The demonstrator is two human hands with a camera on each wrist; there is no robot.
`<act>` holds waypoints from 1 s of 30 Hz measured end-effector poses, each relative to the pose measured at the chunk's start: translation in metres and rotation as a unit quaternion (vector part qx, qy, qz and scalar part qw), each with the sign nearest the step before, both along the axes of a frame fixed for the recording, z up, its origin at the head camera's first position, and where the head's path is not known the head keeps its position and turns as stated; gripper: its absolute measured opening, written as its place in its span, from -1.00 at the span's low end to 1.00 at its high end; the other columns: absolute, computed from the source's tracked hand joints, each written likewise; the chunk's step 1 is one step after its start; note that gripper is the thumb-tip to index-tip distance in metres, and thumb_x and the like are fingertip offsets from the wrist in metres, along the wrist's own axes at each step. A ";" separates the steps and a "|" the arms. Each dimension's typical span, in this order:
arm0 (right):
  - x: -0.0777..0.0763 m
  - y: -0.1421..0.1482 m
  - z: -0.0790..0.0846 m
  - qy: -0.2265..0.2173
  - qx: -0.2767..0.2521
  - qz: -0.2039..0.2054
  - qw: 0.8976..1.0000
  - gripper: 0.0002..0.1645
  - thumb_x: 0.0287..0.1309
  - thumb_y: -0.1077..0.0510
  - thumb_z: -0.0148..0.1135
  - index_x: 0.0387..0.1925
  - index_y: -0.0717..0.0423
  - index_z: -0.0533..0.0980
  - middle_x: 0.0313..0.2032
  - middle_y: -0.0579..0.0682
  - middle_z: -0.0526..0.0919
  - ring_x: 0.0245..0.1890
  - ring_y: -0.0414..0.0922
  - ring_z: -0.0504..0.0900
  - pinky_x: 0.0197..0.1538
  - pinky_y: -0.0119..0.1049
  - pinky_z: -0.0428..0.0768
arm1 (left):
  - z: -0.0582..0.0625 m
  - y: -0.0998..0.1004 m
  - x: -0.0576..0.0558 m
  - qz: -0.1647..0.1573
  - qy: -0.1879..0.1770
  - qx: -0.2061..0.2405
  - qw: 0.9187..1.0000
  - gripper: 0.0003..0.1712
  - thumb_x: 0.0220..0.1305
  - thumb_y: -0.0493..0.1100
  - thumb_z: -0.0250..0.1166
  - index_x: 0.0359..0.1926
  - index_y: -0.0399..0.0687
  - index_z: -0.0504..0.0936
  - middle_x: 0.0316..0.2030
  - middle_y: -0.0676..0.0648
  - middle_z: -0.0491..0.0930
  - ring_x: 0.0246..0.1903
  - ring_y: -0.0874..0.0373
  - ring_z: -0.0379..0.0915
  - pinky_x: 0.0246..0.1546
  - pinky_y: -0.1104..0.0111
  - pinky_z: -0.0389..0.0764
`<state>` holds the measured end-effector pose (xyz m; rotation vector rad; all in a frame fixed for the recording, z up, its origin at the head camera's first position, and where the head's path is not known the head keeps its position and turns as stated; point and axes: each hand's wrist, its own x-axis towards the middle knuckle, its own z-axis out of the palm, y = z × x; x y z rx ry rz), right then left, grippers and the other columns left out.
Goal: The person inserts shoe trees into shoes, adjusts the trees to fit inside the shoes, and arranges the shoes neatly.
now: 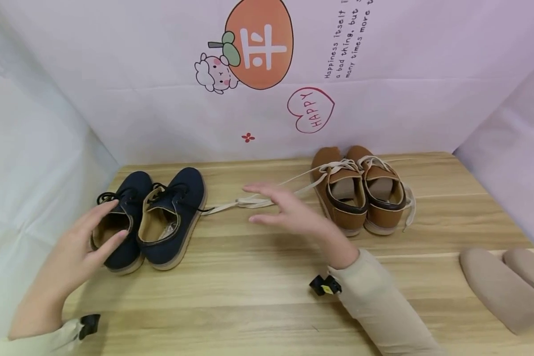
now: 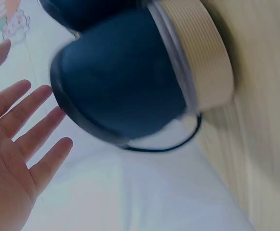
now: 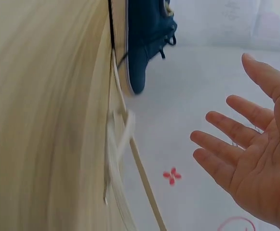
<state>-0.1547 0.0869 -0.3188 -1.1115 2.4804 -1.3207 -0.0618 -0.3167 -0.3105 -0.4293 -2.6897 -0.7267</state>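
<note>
The left hand is spread wide and holds nothing. From the head, its thumb and fingers cover part of the left blue shoe; the left wrist view shows fingertips close to a blue heel, but whether they touch it I cannot tell. The right hand is also empty, its thumb and fingers well apart above the white laces, hiding a stretch of them.

The left blue shoe stands against the right blue shoe at the left of the wooden table, toes toward the back. A black lace from the right one runs out to the white laces; whether the two are tied or only lie together is hard to make out. The white laces reach across to the brown shoes, which stand side by side near the back on the right.

The left sleeve is mostly cut off by the lower edge. At far right lie two rounded beige things, one cropped by the edge; what they are is unclear. On the back cloth, the lettering runs out of view at the top.
</note>
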 end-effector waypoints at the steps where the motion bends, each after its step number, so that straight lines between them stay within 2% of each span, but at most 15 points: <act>1: 0.000 -0.006 -0.001 -0.008 -0.004 0.004 1.000 -0.22 0.18 0.10 0.41 0.40 0.13 0.35 0.40 0.06 0.41 0.46 -0.03 0.29 0.50 -0.06 0.22 | 0.000 -0.004 0.001 0.009 -0.011 0.005 1.000 -0.22 0.30 -0.17 0.34 0.48 -0.12 0.26 0.38 -0.45 0.27 0.33 -0.50 0.16 0.48 -0.07 0.04; 4: 0.002 -0.024 -0.002 -0.029 -0.015 0.014 0.999 -0.22 0.19 0.10 0.40 0.41 0.10 0.34 0.41 0.03 0.39 0.46 -0.06 0.28 0.49 -0.06 0.23 | -0.001 -0.016 0.002 0.034 -0.043 0.014 0.998 -0.12 0.27 -0.12 0.38 0.52 -0.07 0.17 0.44 -0.42 0.17 0.37 -0.53 0.06 0.33 -0.37 0.01; 8: 0.002 -0.044 -0.003 -0.038 -0.011 0.019 0.999 -0.20 0.20 0.07 0.39 0.43 0.03 0.32 0.43 -0.01 0.36 0.46 -0.09 0.28 0.47 -0.06 0.28 | -0.001 -0.028 0.001 0.062 -0.077 0.002 0.995 0.05 0.18 -0.03 0.44 0.56 -0.01 0.06 0.50 -0.38 0.07 0.36 -0.57 0.02 0.21 -0.48 0.02; 15: 0.001 -0.076 -0.009 -0.081 -0.006 0.034 0.996 -0.13 0.20 0.01 0.39 0.48 -0.05 0.24 0.48 -0.01 0.27 0.47 -0.02 0.26 0.47 -0.06 0.28 | -0.003 -0.044 -0.004 0.084 -0.126 -0.032 0.988 0.27 0.07 0.11 0.50 0.60 0.09 -0.13 0.52 -0.42 -0.07 0.36 -0.63 -0.08 0.09 -0.54 0.05; 20: 0.002 -0.097 -0.008 -0.080 0.013 0.051 0.995 -0.07 0.19 -0.02 0.40 0.51 -0.03 0.19 0.50 -0.02 0.23 0.51 -0.08 0.18 0.52 -0.18 0.18 | -0.010 -0.053 -0.009 0.080 -0.167 -0.052 0.981 0.36 0.05 0.15 0.51 0.60 0.08 -0.27 0.50 -0.49 -0.12 0.32 -0.68 -0.08 0.05 -0.53 0.09; 25: -0.001 -0.115 -0.010 -0.074 0.018 0.072 0.994 -0.07 0.21 -0.01 0.38 0.52 -0.03 0.17 0.53 0.00 0.16 0.56 -0.11 0.04 0.55 -0.19 0.09 | -0.015 -0.058 -0.013 0.079 -0.204 -0.065 0.974 0.45 0.04 0.19 0.50 0.59 0.01 -0.38 0.48 -0.54 -0.14 0.25 -0.70 0.00 0.01 -0.51 0.15; 30: -0.008 -0.129 -0.016 -0.104 0.024 0.076 0.991 -0.03 0.20 -0.02 0.39 0.53 -0.14 0.12 0.57 0.01 0.01 0.59 -0.12 -0.08 0.56 -0.11 0.07 | -0.015 -0.058 -0.018 0.073 -0.240 -0.075 0.965 0.49 0.07 0.21 0.48 0.56 -0.13 -0.47 0.42 -0.63 -0.07 0.20 -0.73 0.06 0.00 -0.51 0.18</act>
